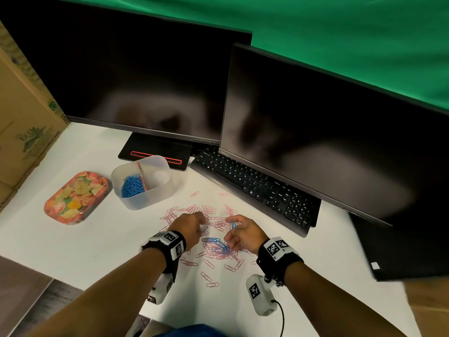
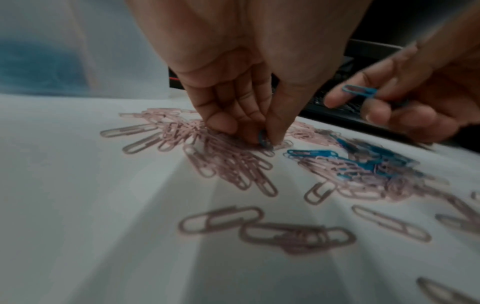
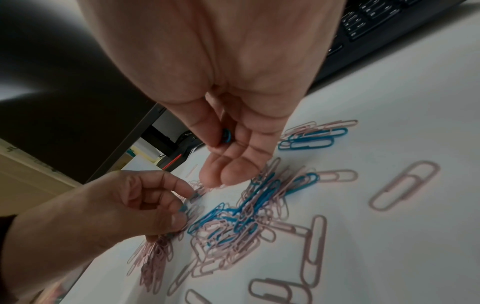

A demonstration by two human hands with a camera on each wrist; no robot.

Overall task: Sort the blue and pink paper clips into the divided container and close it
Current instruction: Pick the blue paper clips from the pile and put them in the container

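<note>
Pink paper clips [image 1: 209,216] lie scattered on the white table, with a clump of blue paper clips [image 1: 218,246] mixed among them near my wrists. My left hand [image 1: 201,221] reaches down into the pile and pinches a blue clip [image 2: 263,140] between thumb and fingertips. My right hand [image 1: 232,224] hovers just to the right and holds a blue clip [image 3: 226,135] between thumb and fingers, seen also in the left wrist view as the blue clip [image 2: 359,92]. The translucent divided container [image 1: 155,164] stands open at the back left, with blue clips [image 1: 132,186] in its left compartment.
A floral lid [image 1: 75,197] lies left of the container. A black keyboard [image 1: 255,188] and two dark monitors [image 1: 315,132] stand behind and to the right of the pile. Cardboard boxes [image 1: 21,132] line the left edge.
</note>
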